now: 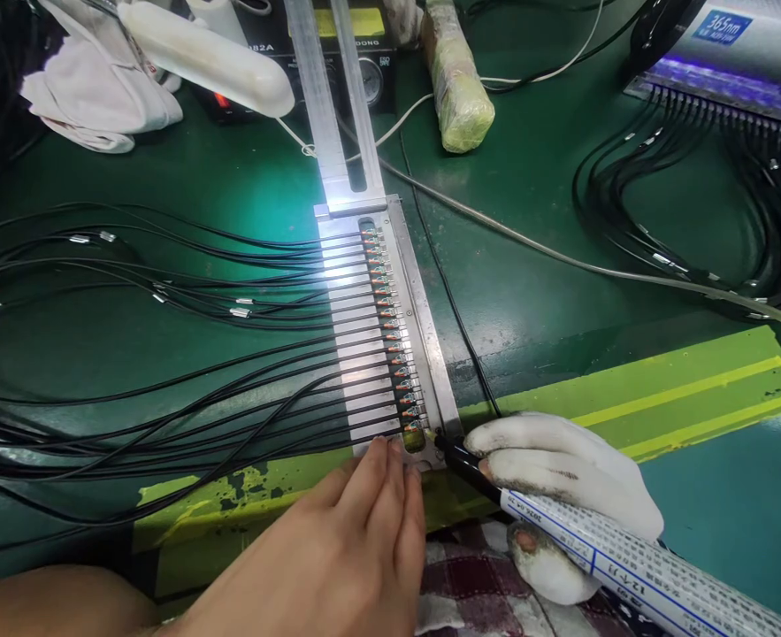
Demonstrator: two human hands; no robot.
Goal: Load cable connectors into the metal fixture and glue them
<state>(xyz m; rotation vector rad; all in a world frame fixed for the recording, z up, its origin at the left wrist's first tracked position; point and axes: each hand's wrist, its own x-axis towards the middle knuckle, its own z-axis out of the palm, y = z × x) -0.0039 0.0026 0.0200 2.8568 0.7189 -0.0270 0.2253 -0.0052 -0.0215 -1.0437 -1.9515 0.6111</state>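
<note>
A metal fixture (430, 354) lies across the table, holding a row of black cables (271, 354) in side-by-side slots. Small connector ends with orange wires line up along its slot. My left hand (356, 522), bare, has its fingers pressed together on the fixture's near end, beside the lowest cable; its thumb is hidden. In a white glove with uncovered fingertips, my right hand (569, 487) grips a glue syringe (562, 531) with a printed label and black front part. The syringe's tip points at the nearest connector end; whether it touches is too small to tell.
A white rod-shaped lamp head (210, 57) hangs above the upper left, near a crumpled white glove (104, 88). Behind the fixture stands a black control box (380, 75). A plastic-wrapped block (460, 88) and a 365nm UV lamp (728, 62) with cables occupy the far right.
</note>
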